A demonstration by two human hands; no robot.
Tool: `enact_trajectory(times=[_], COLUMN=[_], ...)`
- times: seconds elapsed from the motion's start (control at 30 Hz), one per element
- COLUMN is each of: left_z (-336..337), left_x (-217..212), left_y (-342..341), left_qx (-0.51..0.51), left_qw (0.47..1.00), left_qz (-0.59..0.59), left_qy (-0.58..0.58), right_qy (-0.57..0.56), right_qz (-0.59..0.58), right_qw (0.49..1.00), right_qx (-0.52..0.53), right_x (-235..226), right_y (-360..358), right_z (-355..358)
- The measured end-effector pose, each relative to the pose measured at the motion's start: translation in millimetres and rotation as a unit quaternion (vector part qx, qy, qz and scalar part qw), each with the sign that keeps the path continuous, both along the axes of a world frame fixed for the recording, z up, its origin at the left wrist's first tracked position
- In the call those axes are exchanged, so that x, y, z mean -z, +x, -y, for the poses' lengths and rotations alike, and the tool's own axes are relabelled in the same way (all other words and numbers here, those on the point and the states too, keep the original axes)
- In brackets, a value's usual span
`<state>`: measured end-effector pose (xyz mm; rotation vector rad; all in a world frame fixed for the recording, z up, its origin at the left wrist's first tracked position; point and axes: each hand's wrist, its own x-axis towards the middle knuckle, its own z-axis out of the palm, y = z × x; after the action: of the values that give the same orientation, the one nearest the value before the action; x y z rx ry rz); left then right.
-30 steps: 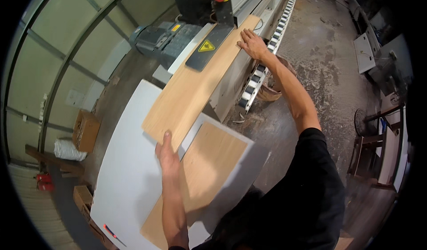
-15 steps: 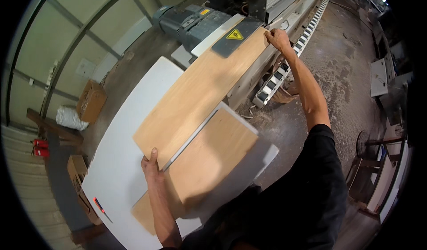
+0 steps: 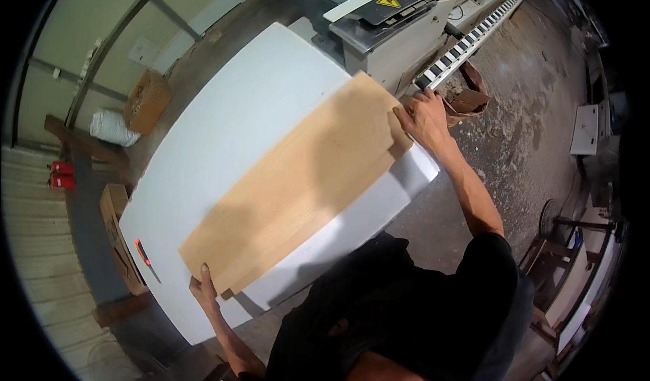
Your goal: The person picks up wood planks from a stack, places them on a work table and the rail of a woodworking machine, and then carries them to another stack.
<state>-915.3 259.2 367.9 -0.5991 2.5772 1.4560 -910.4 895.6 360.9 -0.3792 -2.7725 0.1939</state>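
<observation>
A long light-brown wooden board lies over the white tabletop, slanting from near left to far right. My left hand grips its near-left end, thumb on top and fingers underneath. At the far-right end my right hand holds the short edge, fingers closed round it. Edges of other wood show from under the board along its right side and near-left corner; most of that is hidden. A red-handled utility knife rests on the white tabletop, to the left of the board.
A grey machine with a yellow warning sign stands beyond the table. Its roller rail runs off to the far right above a cardboard box. Cartons, a white sack and red extinguishers are at the left.
The board has come off the machine's edge, back toward me, and now covers the wood that lay on the table. Both hands moved with it, still holding its ends.
</observation>
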Motion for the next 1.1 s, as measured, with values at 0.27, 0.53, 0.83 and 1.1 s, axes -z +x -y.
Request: enact_trajectory(times=[0.27,0.53,0.83,1.1], left_z=[6.6,16.3,56.5,73.5], left_x=[49.4,42.8,33.2,9.5], left_y=[-11.2,-10.1,33.0,53.1], left_qx=[-0.008,-0.027,0.002,0.036], left_qw=[0.958,0.994,0.987,0.967], left_qz=[-0.139,-0.097,-0.042,0.042], left_qy=[-0.252,0.040,0.155,0.248], right_qy=[-0.132,-0.198,-0.423,-0.636], right_qz=[-0.021,0.085,0.100,-0.048], right_qw=[0.990,0.970,0.862,0.746], right_qx=[0.039,0.115,0.259,0.191], right_x=[45.5,20.2,45.5,56.0], right_y=[-19.3,4.2,194.4,213.8], right_z=[29.1,53.1,81.1,83.8])
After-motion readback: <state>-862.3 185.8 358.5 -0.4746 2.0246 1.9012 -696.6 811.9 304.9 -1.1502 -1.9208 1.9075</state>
